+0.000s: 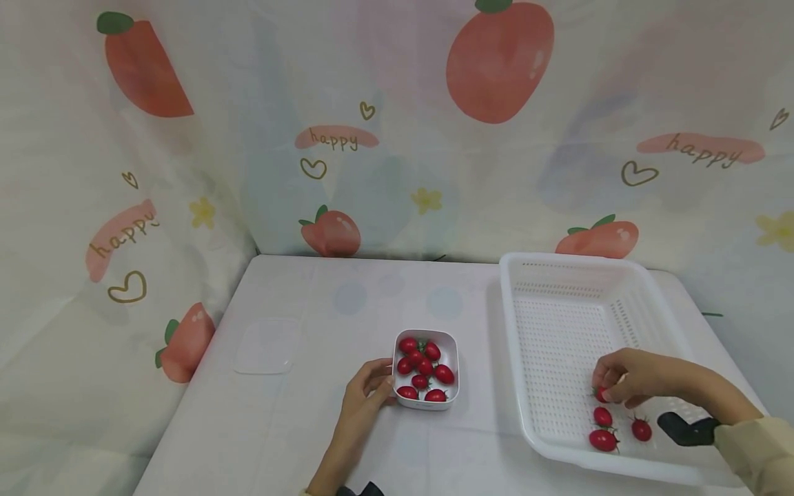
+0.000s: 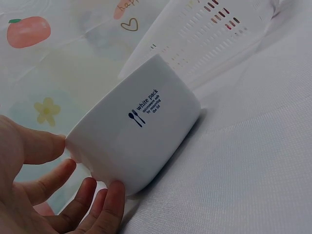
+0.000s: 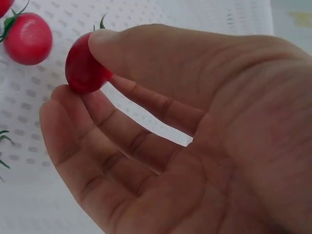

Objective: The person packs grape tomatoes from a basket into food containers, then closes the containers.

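A small white food container point(image 1: 425, 405) stands on the table with several cherry tomatoes inside. My left hand point(image 1: 366, 399) holds it at its left side, thumb tip and fingertips against the wall. The left wrist view shows the container's printed side point(image 2: 141, 126), beside my left hand point(image 2: 63, 190). Over the white basket point(image 1: 527, 386), my right hand point(image 1: 645, 375) pinches a cherry tomato point(image 3: 80, 66) between thumb and fingers. Another tomato point(image 3: 29, 39) lies near it in the right wrist view. Below the hand, three tomatoes rest on the basket floor, one being the tomato point(image 1: 642, 430) on the right.
On the left of the table lies a flat, see-through lid point(image 1: 267, 348). The slotted basket takes up the table's right side, its raised rim between the two hands. A printed cloth backdrop point(image 1: 397, 172) hangs behind the table and along its left side.
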Available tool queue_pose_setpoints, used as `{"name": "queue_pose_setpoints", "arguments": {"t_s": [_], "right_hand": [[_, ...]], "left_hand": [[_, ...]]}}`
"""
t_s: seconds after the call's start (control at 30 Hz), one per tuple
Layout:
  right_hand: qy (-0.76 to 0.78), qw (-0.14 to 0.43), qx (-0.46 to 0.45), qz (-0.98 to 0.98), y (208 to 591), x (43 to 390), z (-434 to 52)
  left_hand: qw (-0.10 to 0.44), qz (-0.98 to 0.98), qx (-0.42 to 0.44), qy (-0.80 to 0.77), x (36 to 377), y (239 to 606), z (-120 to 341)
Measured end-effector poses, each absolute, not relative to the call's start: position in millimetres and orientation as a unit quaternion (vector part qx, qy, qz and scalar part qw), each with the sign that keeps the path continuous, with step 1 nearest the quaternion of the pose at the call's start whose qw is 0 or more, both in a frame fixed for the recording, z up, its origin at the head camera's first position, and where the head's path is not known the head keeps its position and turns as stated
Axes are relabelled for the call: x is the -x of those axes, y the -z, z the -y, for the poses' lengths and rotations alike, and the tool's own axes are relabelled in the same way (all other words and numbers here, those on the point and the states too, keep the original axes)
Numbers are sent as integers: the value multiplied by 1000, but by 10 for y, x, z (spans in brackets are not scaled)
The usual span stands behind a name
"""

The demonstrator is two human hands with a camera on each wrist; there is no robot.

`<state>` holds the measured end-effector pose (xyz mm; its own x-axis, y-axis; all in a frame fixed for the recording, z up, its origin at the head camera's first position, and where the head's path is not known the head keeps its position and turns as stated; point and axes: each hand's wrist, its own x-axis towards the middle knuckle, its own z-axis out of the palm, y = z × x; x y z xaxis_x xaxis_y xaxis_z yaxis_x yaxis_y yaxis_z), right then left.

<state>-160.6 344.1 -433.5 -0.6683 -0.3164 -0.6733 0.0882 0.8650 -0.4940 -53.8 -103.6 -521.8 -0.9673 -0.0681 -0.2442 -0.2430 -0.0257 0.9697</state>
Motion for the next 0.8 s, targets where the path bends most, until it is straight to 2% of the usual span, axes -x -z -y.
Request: {"name": "queue_pose_setpoints", "arguments": {"t_s": [0.43,0.8], "right_hand": [[327,336,182,-864,4059,1635,-3440],[354,151,196,-902,4032,1393,-3203]], "left_hand": [[60,-695,111,-708,542,5223,1033],[59,-697,111,-706,543,5229,1048]]}}
